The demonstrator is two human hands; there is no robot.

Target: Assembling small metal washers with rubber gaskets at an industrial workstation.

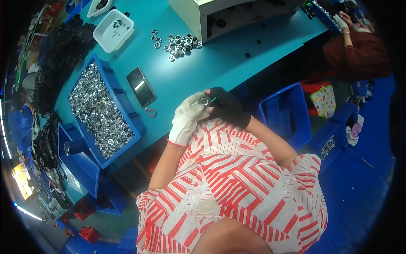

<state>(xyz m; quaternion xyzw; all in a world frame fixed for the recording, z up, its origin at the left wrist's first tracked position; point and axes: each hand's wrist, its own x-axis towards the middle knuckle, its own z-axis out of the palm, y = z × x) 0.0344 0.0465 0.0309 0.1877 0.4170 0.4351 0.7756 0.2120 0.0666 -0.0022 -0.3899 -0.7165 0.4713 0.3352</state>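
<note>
Close to my body at the table's front edge, both hands meet around a small round black part with a shiny ring in its middle (pixel 204 101). My left hand (pixel 185 117), in a white knit glove, is closed on it from the left. My right hand (pixel 228 106), in a black glove with bare fingertips, pinches it from the right. Part of it is hidden by the fingers. Farther off on the table lies a loose pile of shiny metal rings (pixel 179 45). To the left stands a blue bin (pixel 111 72) filled with similar shiny metal pieces (pixel 99 110).
A dark phone (pixel 141 87) and a red-handled tool (pixel 151 112) lie beside the bin. White trays (pixel 113 31) stand at the far left, a pale box-like shelf (pixel 198 19) at the back. Blue crates (pixel 301 106) sit at right. Another person (pixel 359 53) works at far right.
</note>
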